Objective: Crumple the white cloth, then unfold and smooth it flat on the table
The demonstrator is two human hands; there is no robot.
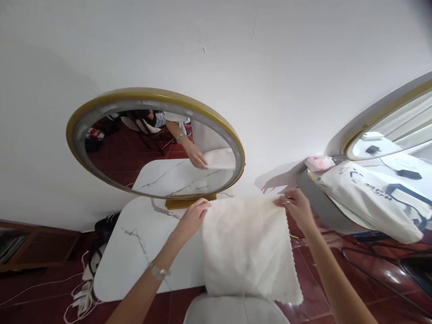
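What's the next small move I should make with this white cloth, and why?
I'd probably bring your right hand across to your left hand, folding the white cloth in half. Both hands pinch its upper corners, and it is spread out between them, its scalloped right edge hanging down, so a fold looks easy to start.

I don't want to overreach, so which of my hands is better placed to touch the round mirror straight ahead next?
Probably your left hand: it holds the cloth by its upper left corner, close to the gold base of the mirror. Your right hand grips the upper right corner, farther off.
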